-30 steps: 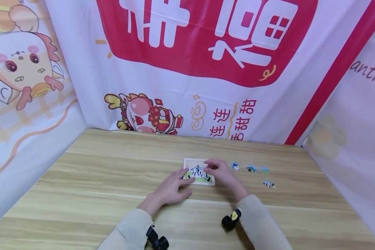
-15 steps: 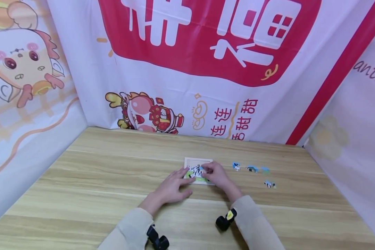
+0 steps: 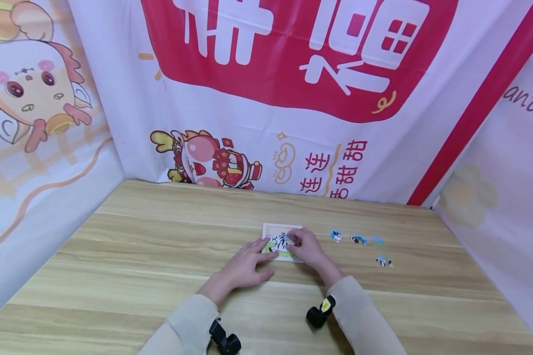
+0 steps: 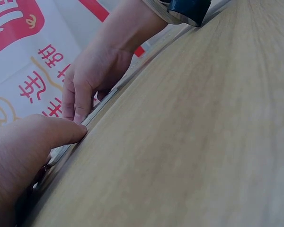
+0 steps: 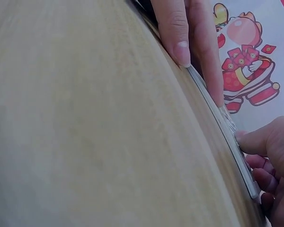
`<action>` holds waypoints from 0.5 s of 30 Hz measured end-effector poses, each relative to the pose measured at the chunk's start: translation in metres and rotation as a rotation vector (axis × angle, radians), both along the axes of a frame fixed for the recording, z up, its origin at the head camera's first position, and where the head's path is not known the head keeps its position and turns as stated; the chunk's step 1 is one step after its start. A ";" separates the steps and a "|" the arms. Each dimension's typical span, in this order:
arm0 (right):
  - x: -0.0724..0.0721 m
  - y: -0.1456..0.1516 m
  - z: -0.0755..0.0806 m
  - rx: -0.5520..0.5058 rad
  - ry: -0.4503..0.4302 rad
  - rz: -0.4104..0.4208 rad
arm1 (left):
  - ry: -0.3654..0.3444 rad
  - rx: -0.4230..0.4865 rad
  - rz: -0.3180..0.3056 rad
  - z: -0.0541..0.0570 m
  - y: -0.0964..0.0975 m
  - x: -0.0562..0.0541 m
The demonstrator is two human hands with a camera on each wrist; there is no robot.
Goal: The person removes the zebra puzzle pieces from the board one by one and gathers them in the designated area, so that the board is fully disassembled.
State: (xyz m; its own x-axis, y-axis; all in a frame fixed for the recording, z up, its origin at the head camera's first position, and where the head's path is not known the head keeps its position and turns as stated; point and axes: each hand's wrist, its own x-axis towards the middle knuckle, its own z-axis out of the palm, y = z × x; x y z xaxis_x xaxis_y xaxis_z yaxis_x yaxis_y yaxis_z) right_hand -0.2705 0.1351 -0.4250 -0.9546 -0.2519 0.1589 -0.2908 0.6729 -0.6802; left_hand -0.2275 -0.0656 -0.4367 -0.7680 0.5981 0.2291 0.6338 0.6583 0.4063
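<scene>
A small framed zebra puzzle (image 3: pixel 277 244) lies on the wooden table, its pale upper part showing bare tray. Spread along the puzzle's left side, my left hand (image 3: pixel 246 265) rests with fingertips on the edge and the thumb apart on the table. My right hand (image 3: pixel 308 249) bends over the right half, fingers curled and thumb pinching a puzzle piece mostly hidden under them. In the right wrist view, the right thumb (image 5: pixel 255 142) meets the puzzle's surface. From the left wrist view, the right hand (image 4: pixel 97 78) reaches down to the thin tray edge.
Several loose puzzle pieces lie right of the tray, including a zebra-striped one (image 3: pixel 336 236), a dark and blue one (image 3: pixel 359 239) and a lower striped one (image 3: pixel 383 261). Printed cloth (image 3: pixel 231 108) hangs at the back and both sides of the table (image 3: pixel 137 276).
My right hand has moved left and slightly down, from the tray's upper right corner in over the zebra's right half. My left hand stays where it was.
</scene>
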 end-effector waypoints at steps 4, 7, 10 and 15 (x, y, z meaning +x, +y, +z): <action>-0.001 -0.001 -0.002 0.006 0.001 -0.010 | -0.011 -0.004 0.004 0.001 0.000 0.000; -0.001 -0.002 -0.002 -0.002 -0.017 -0.020 | -0.020 -0.008 0.005 0.001 -0.001 0.000; -0.001 -0.003 -0.001 -0.029 -0.057 -0.043 | -0.027 -0.008 0.007 0.002 -0.001 0.000; -0.002 -0.002 -0.001 -0.089 -0.068 -0.043 | -0.044 -0.011 0.014 0.002 0.000 0.000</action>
State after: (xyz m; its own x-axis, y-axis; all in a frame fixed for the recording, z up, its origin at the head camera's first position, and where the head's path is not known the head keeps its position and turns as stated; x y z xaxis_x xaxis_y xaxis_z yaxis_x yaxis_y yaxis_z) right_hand -0.2720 0.1327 -0.4261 -0.9737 -0.1978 0.1129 -0.2135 0.6199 -0.7551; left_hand -0.2276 -0.0654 -0.4346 -0.7853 0.5897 0.1885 0.6064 0.6715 0.4259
